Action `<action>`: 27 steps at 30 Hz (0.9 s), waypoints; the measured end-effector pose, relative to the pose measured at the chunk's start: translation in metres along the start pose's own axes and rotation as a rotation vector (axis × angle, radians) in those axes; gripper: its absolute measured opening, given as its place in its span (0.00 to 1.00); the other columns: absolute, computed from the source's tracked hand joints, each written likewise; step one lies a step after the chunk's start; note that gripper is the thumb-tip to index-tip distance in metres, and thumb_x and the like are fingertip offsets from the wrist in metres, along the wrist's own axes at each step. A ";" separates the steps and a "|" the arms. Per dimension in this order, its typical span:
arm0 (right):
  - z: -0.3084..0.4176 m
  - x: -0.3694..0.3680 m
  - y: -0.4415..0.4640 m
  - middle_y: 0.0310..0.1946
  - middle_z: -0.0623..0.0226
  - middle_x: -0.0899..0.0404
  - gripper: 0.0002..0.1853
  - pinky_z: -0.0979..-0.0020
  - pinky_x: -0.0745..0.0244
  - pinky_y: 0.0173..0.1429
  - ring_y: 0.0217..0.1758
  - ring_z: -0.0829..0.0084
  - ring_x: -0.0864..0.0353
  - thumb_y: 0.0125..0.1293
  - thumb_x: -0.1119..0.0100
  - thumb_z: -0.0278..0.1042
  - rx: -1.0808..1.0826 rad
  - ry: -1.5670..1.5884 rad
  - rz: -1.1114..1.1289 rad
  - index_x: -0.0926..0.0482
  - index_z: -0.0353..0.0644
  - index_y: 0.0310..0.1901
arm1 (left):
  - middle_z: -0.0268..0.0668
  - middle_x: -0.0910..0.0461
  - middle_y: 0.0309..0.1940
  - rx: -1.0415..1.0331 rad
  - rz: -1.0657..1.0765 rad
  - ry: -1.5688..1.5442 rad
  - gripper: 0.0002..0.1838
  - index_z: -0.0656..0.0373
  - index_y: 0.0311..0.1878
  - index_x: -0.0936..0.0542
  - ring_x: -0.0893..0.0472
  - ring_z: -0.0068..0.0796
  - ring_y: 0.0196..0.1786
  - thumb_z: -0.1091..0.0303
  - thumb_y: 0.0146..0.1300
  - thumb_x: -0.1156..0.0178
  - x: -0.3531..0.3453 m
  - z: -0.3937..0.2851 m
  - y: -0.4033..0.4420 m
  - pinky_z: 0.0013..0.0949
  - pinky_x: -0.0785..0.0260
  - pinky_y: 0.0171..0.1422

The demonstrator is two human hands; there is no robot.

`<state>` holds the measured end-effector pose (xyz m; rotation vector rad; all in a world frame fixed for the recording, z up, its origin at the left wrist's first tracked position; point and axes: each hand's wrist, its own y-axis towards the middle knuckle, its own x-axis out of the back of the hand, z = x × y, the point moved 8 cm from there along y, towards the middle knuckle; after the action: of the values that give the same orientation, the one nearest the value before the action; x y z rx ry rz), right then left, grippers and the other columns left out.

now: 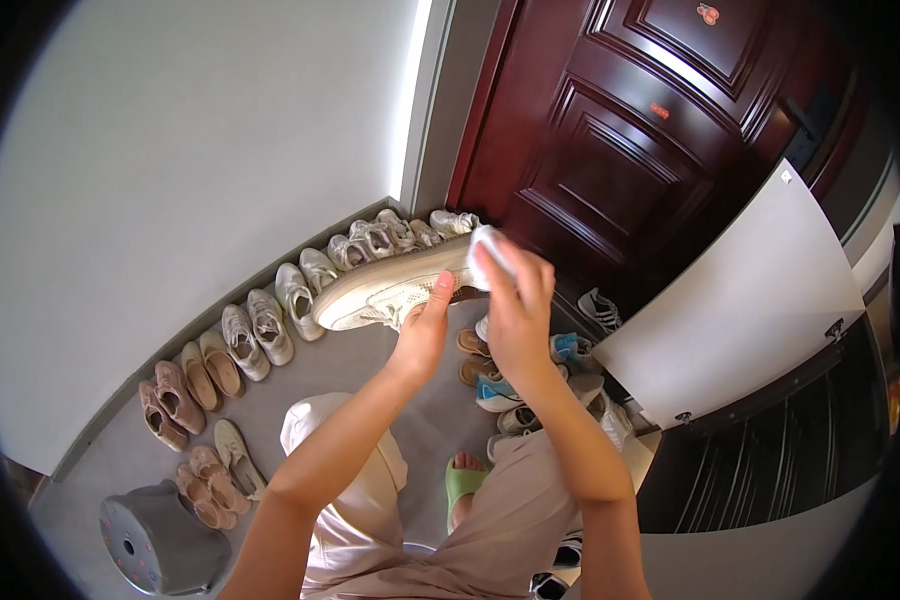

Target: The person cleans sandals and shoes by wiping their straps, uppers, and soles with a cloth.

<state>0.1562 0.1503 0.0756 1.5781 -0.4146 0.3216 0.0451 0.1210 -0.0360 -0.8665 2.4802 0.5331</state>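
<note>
A cream shoe (375, 291) is held up in the middle of the head view, its toe to the left and its sole edge turned upward. My left hand (427, 325) is closed round its lower side, the thumb against the perforated upper. Against the heel end, my right hand (518, 300) presses a white cloth or wipe (488, 258), its fingers bent round it. The fingertips of my right hand are slightly blurred. The inside of the shoe is mostly hidden.
Pairs of shoes (269, 325) line the wall on the left. More shoes (515, 418) lie at the right beside an open white cabinet door (730, 300). A grey stool (160, 540) stands lower left. A dark red door (620, 150) is behind.
</note>
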 end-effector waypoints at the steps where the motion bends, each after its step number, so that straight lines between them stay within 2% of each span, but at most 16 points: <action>1: 0.011 0.002 0.002 0.62 0.65 0.22 0.22 0.65 0.33 0.62 0.59 0.64 0.24 0.62 0.39 0.23 0.081 0.038 0.032 0.18 0.41 0.60 | 0.40 0.29 0.71 -0.040 0.036 0.060 0.35 0.66 0.72 0.30 0.32 0.29 0.73 0.44 0.79 0.49 -0.003 -0.003 -0.001 0.33 0.46 0.79; 2: 0.011 0.002 0.003 0.61 0.65 0.22 0.21 0.67 0.33 0.62 0.60 0.65 0.23 0.62 0.38 0.24 0.081 0.037 0.025 0.17 0.41 0.59 | 0.40 0.29 0.71 -0.040 0.036 0.061 0.35 0.66 0.72 0.30 0.32 0.29 0.73 0.44 0.79 0.49 -0.002 -0.005 -0.002 0.33 0.46 0.79; 4: -0.005 0.007 0.003 0.61 0.63 0.22 0.23 0.64 0.32 0.61 0.58 0.62 0.24 0.62 0.39 0.21 0.023 0.032 -0.017 0.18 0.40 0.60 | 0.41 0.28 0.70 0.128 -0.016 0.235 0.35 0.66 0.72 0.29 0.32 0.29 0.72 0.43 0.79 0.50 -0.004 -0.011 -0.009 0.32 0.45 0.78; 7: -0.030 0.011 0.000 0.60 0.61 0.23 0.24 0.61 0.31 0.61 0.56 0.58 0.25 0.61 0.39 0.18 -0.122 0.009 -0.088 0.19 0.39 0.61 | 0.41 0.27 0.70 0.090 0.002 0.316 0.36 0.67 0.72 0.29 0.32 0.30 0.72 0.41 0.78 0.50 -0.011 -0.024 -0.013 0.32 0.46 0.79; 9: -0.022 0.012 0.000 0.61 0.61 0.23 0.23 0.62 0.31 0.62 0.58 0.59 0.25 0.62 0.39 0.18 -0.100 0.016 -0.077 0.19 0.39 0.61 | 0.41 0.28 0.70 0.039 0.027 0.297 0.37 0.67 0.72 0.29 0.32 0.30 0.73 0.40 0.78 0.50 -0.011 -0.018 -0.010 0.32 0.46 0.79; 11: 0.003 0.011 0.004 0.63 0.63 0.22 0.22 0.65 0.32 0.64 0.61 0.64 0.24 0.63 0.37 0.23 0.068 0.056 -0.019 0.18 0.42 0.60 | 0.42 0.28 0.71 -0.006 0.059 0.277 0.38 0.67 0.72 0.29 0.33 0.30 0.73 0.39 0.77 0.50 -0.013 -0.012 -0.011 0.32 0.46 0.79; 13: 0.009 0.008 0.004 0.63 0.64 0.22 0.22 0.65 0.32 0.64 0.60 0.65 0.24 0.63 0.36 0.25 0.080 0.042 -0.002 0.17 0.42 0.60 | 0.42 0.29 0.71 -0.003 0.095 0.156 0.38 0.67 0.72 0.29 0.33 0.31 0.74 0.39 0.77 0.50 -0.015 -0.008 -0.012 0.31 0.47 0.79; 15: -0.013 0.012 0.001 0.62 0.62 0.23 0.23 0.63 0.30 0.61 0.59 0.61 0.24 0.64 0.39 0.20 -0.036 -0.009 -0.051 0.18 0.42 0.61 | 0.42 0.29 0.72 0.050 0.075 0.206 0.38 0.67 0.72 0.29 0.34 0.31 0.75 0.40 0.78 0.50 -0.012 -0.007 -0.012 0.31 0.47 0.79; 18: -0.042 0.014 -0.001 0.60 0.59 0.24 0.23 0.60 0.27 0.59 0.56 0.57 0.24 0.64 0.40 0.17 -0.279 0.084 -0.076 0.19 0.40 0.62 | 0.43 0.29 0.72 0.142 0.036 0.257 0.37 0.68 0.72 0.29 0.34 0.31 0.75 0.41 0.78 0.51 -0.005 -0.002 -0.011 0.31 0.48 0.80; 19: -0.040 0.014 -0.002 0.60 0.59 0.24 0.23 0.60 0.27 0.59 0.56 0.57 0.24 0.64 0.40 0.17 -0.278 0.086 -0.077 0.19 0.40 0.62 | 0.43 0.29 0.72 0.185 0.023 0.263 0.37 0.68 0.72 0.30 0.34 0.31 0.75 0.42 0.79 0.51 -0.003 0.001 -0.011 0.32 0.48 0.80; 22: -0.004 0.010 0.001 0.60 0.59 0.23 0.25 0.62 0.29 0.62 0.56 0.58 0.24 0.63 0.39 0.18 -0.035 0.126 -0.051 0.19 0.42 0.62 | 0.43 0.29 0.72 0.145 0.015 0.213 0.37 0.69 0.71 0.29 0.34 0.31 0.75 0.42 0.79 0.50 -0.007 -0.007 -0.009 0.32 0.48 0.80; 23: 0.006 0.007 0.003 0.59 0.59 0.22 0.25 0.62 0.29 0.62 0.56 0.58 0.24 0.62 0.39 0.18 0.020 0.173 0.023 0.19 0.42 0.62 | 0.43 0.30 0.72 0.132 0.014 0.196 0.36 0.69 0.71 0.29 0.34 0.31 0.75 0.42 0.79 0.50 -0.007 -0.008 -0.008 0.32 0.48 0.80; 25: 0.004 0.005 0.001 0.59 0.58 0.23 0.26 0.61 0.28 0.61 0.56 0.57 0.24 0.61 0.40 0.17 -0.013 0.135 0.014 0.19 0.42 0.62 | 0.42 0.29 0.72 0.007 0.075 0.007 0.35 0.69 0.71 0.29 0.33 0.29 0.74 0.43 0.79 0.49 -0.008 -0.009 -0.001 0.31 0.47 0.79; 27: -0.013 0.007 -0.002 0.59 0.58 0.23 0.26 0.60 0.28 0.60 0.56 0.57 0.24 0.62 0.41 0.15 -0.067 0.102 -0.051 0.19 0.41 0.63 | 0.40 0.28 0.70 -0.007 0.057 0.000 0.34 0.69 0.70 0.28 0.33 0.28 0.74 0.45 0.78 0.48 -0.005 -0.008 0.001 0.30 0.46 0.79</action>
<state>0.1639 0.1631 0.0777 1.4973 -0.3024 0.3443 0.0459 0.1205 -0.0266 -0.8005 2.5113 0.5618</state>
